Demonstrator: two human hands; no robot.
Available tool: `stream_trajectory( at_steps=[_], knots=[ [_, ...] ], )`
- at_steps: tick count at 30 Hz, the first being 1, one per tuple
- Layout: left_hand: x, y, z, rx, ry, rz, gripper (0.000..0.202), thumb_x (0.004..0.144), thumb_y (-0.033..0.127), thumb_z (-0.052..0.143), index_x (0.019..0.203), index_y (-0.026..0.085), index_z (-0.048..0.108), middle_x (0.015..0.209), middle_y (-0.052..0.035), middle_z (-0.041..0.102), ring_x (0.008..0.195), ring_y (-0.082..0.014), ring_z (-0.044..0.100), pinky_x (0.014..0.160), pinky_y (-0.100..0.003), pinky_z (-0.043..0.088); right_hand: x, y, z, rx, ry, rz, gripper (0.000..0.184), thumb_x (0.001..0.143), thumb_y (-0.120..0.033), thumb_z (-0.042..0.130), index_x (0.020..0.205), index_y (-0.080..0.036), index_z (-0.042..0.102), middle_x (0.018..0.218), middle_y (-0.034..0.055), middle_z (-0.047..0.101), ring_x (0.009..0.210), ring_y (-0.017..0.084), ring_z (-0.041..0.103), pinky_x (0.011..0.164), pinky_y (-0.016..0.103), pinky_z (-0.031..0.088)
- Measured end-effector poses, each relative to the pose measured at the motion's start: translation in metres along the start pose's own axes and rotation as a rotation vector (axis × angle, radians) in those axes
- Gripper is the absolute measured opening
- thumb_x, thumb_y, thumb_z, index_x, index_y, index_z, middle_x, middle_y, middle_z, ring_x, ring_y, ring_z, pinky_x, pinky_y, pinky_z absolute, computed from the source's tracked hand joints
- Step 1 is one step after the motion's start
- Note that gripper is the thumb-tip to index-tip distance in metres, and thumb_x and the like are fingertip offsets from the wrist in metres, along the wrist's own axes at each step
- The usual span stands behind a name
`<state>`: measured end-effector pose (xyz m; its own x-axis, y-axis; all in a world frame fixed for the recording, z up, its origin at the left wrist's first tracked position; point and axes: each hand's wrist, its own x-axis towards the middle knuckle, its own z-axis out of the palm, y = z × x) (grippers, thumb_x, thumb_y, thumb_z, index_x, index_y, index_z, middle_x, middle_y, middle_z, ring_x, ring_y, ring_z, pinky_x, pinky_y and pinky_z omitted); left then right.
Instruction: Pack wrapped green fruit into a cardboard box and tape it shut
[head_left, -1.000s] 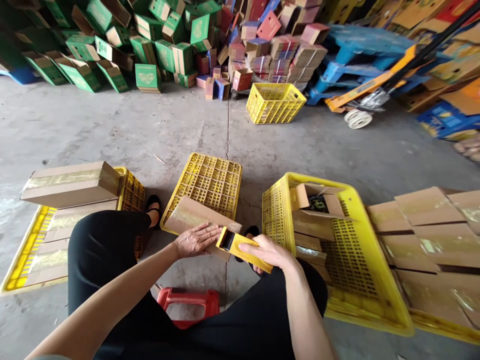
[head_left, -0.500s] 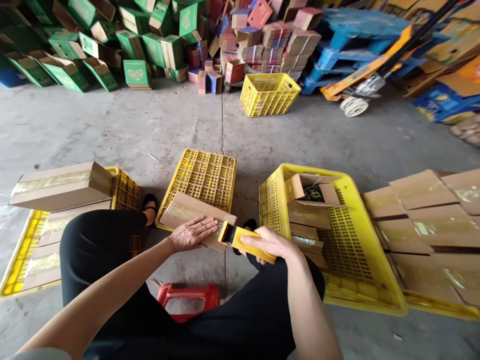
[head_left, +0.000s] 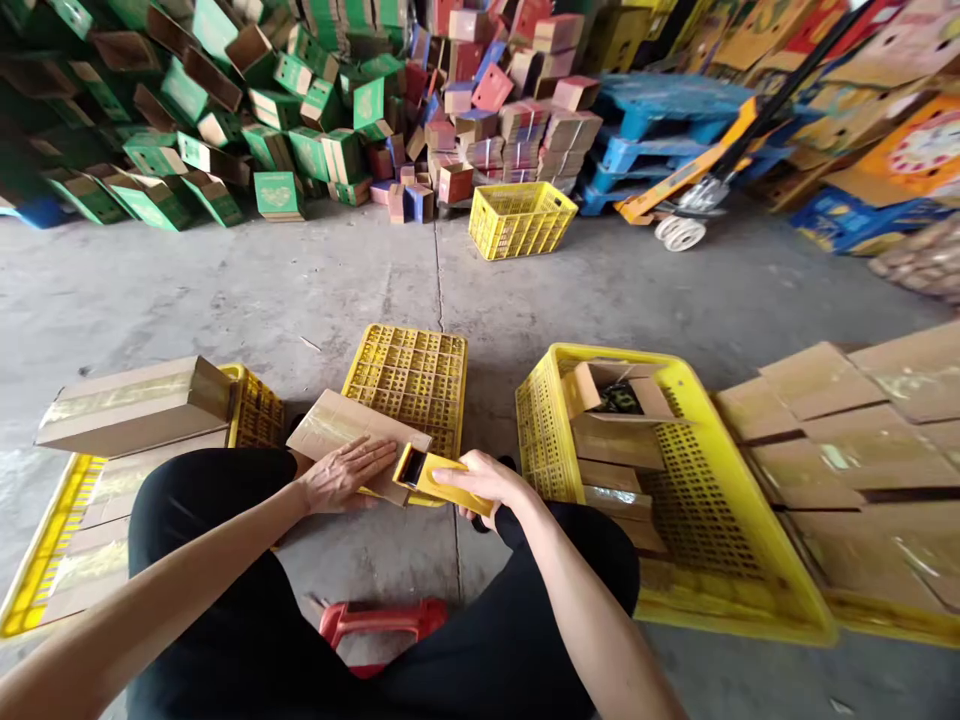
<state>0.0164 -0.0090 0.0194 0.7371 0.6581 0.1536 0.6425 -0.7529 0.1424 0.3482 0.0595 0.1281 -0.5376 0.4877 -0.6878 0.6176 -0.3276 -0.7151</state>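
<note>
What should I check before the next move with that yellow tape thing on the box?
1. Left hand flat on the brown cardboard box: ok.
2. Right hand gripping the yellow plastic tape dispenser: ok.
3. Dispenser mouth against the box's near end: ok.
4. Box resting on the upturned yellow plastic crate: ok.
5. Left fingers clear of the dispenser's mouth: cannot tell.

Left hand lies flat, palm down, fingers extended; right hand, just right of it, curls in a grip.
</note>
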Motion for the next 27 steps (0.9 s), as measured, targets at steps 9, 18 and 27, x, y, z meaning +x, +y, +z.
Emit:
stream_trajectory(
  at_steps=[9, 18, 27],
  knots=[
    [0.021, 0.018, 0.027, -0.017, 0.032, -0.031, 0.104, 0.103, 0.076, 0.044, 0.175, 0.013, 0.002, 0.175, -0.0178, 0.031, 0.163, -0.0336, 0.03, 0.133, -0.052, 0.025, 0.003, 0.008, 0.001, -0.042, 0.024, 0.049, 0.045, 0.095, -0.061, 0.071, 0.084, -0.018, 0.067, 0.06, 0.0046, 0.072, 0.053, 0.02, 0.072, 0.049, 0.022, 0.054],
    [0.02, 0.015, 0.028, 0.05, 0.008, -0.021, 0.1, 0.103, 0.08, 0.034, 0.174, 0.013, 0.015, 0.175, -0.0164, 0.032, 0.164, -0.0309, 0.029, 0.135, -0.048, 0.02, -0.016, 0.014, -0.008, -0.103, -0.002, 0.071, 0.052, 0.095, -0.069, 0.064, 0.089, -0.018, 0.066, 0.066, 0.0099, 0.076, 0.061, 0.025, 0.077, 0.058, 0.028, 0.06],
    [0.021, 0.023, 0.024, 0.052, 0.027, -0.035, 0.099, 0.101, 0.079, 0.042, 0.175, 0.021, 0.012, 0.178, -0.0136, 0.026, 0.163, -0.0328, 0.03, 0.135, -0.05, 0.017, -0.017, 0.028, -0.015, -0.165, 0.051, 0.087, 0.05, 0.093, -0.068, 0.068, 0.088, -0.018, 0.069, 0.064, 0.0067, 0.076, 0.058, 0.022, 0.076, 0.053, 0.023, 0.055]
  ],
)
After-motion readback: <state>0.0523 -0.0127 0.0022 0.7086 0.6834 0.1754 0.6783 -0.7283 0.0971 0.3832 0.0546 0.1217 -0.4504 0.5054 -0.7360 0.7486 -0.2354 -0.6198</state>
